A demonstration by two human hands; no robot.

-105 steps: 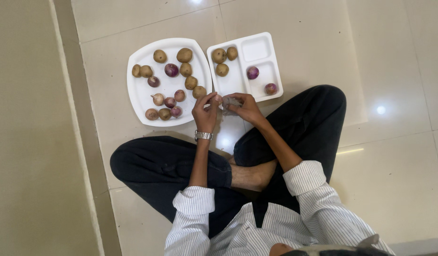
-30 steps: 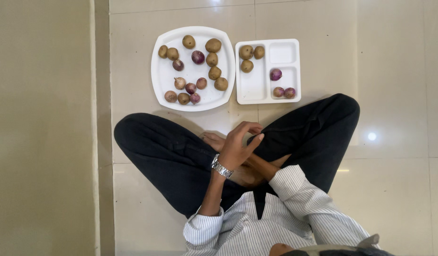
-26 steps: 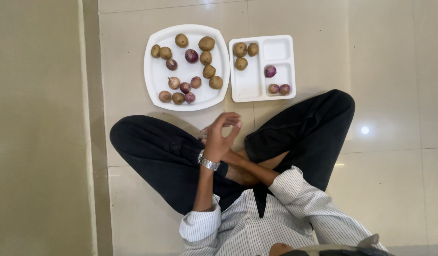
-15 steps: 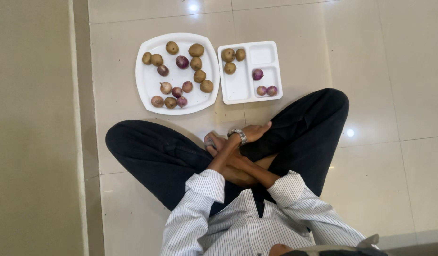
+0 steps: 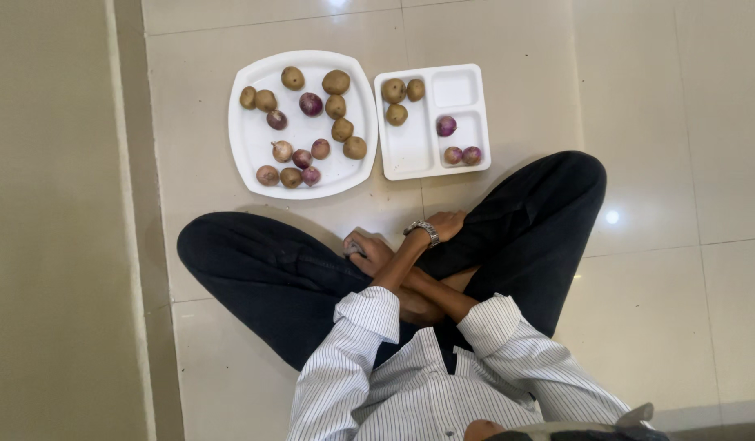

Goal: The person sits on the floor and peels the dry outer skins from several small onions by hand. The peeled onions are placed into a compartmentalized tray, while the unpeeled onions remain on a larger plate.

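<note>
I sit cross-legged on the floor with my forearms crossed over my lap. My left hand (image 5: 448, 222), with a metal watch on its wrist, lies flat on my right leg and holds nothing. My right hand (image 5: 363, 250) rests curled on my left leg; a small greyish bit shows at its fingers, too small to identify. In front of my legs lies a square white plate (image 5: 245, 155) with several brown potatoes (image 5: 336, 82) and small purple onions (image 5: 310, 104). Beside it is a white compartment tray (image 5: 410, 159), with three potatoes (image 5: 393, 90) in its large section and three onions (image 5: 447, 126) in a small one.
Glossy cream floor tiles (image 5: 663, 122) surround me. A darker beige strip (image 5: 51, 229) runs along the left side behind a raised edge. My black trousers (image 5: 263, 269) fill the space just below the plate and tray.
Both hands left the plate and tray and came back to my lap, with a third onion now in the tray. The arms crossed, and the left hand settled on my right leg.
</note>
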